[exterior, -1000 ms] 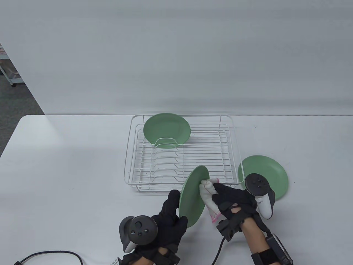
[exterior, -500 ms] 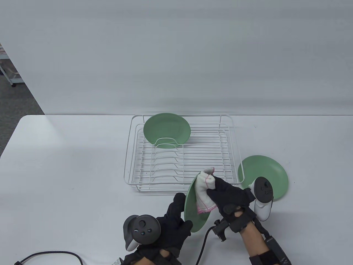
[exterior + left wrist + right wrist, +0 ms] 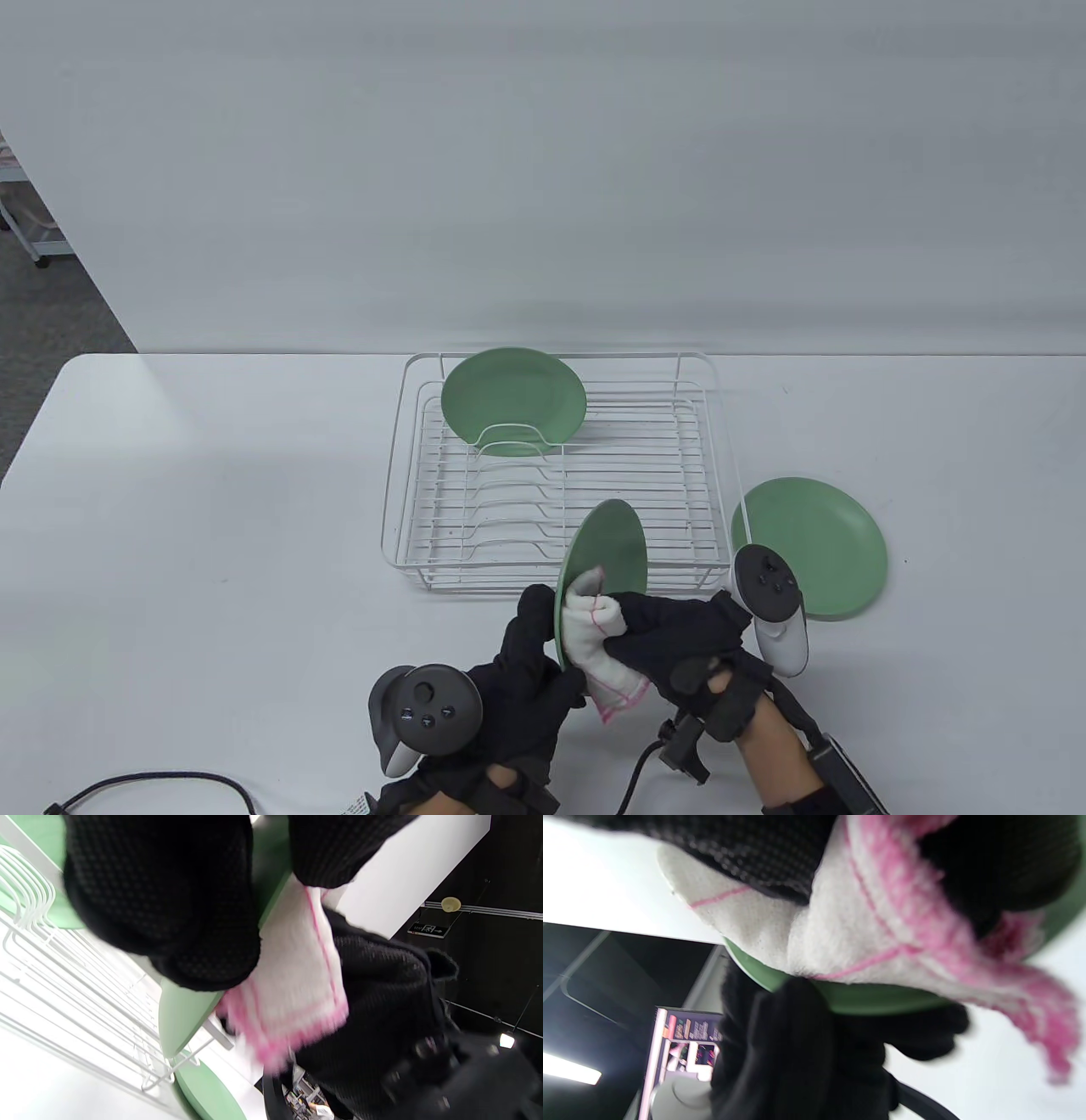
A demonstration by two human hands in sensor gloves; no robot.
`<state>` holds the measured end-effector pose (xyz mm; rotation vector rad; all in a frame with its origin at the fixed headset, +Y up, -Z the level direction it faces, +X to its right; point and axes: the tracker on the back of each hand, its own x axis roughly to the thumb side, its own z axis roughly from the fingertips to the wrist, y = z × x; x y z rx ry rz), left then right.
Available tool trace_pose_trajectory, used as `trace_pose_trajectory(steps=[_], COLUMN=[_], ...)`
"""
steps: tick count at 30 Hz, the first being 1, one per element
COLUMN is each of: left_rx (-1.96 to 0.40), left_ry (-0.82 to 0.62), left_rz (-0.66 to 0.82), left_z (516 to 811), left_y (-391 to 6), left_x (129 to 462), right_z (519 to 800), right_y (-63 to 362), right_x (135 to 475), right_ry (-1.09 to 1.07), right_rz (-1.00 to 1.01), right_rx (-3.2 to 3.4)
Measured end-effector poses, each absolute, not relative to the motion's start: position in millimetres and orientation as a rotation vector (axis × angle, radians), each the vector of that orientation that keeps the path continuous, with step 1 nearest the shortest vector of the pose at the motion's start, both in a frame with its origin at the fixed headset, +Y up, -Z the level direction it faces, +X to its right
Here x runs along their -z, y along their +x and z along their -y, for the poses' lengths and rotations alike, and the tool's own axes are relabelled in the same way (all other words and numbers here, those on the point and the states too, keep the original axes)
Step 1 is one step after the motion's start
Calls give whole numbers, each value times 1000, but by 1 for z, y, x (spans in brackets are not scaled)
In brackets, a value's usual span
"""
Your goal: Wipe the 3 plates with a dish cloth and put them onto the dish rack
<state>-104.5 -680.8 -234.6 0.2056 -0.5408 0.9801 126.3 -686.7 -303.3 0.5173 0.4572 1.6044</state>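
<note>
My left hand [image 3: 530, 671] grips the lower rim of a green plate [image 3: 612, 543], held on edge above the table in front of the dish rack [image 3: 407, 475]. My right hand [image 3: 670, 637] grips a bunched white dish cloth with pink edging [image 3: 594, 649] and presses it against the plate's lower right face. A second green plate [image 3: 513, 399] stands upright in the rack's far left slots. The third green plate [image 3: 819, 543] lies flat on the table right of the rack. In the wrist views the cloth [image 3: 292, 984] [image 3: 865, 938] lies against the plate [image 3: 182, 1014] [image 3: 857, 997].
A black cable [image 3: 153, 785] lies at the table's near left edge. The white table [image 3: 212, 509] stretches to the left of the rack. A grey wall stands behind the table's far edge.
My right hand has dragged the cloth from the plate's upper edge down to its lower part. The plate has tilted slightly more upright in my left hand.
</note>
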Motion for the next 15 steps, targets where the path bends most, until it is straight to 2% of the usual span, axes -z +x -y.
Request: trace_pose_trajectory(steps=[7, 10, 15], left_rx=[-911, -845, -874], left_ry=[262, 297, 285], left_rz=[522, 532, 520], left_z=[681, 678, 679], left_y=[-103, -103, -105], left_x=[232, 229, 231], right_z=[706, 712, 712], right_y=[141, 155, 170], right_x=[308, 314, 317], right_ry=[390, 251, 120], right_rz=[-648, -572, -416], right_rx=[-1812, -1928, -1920])
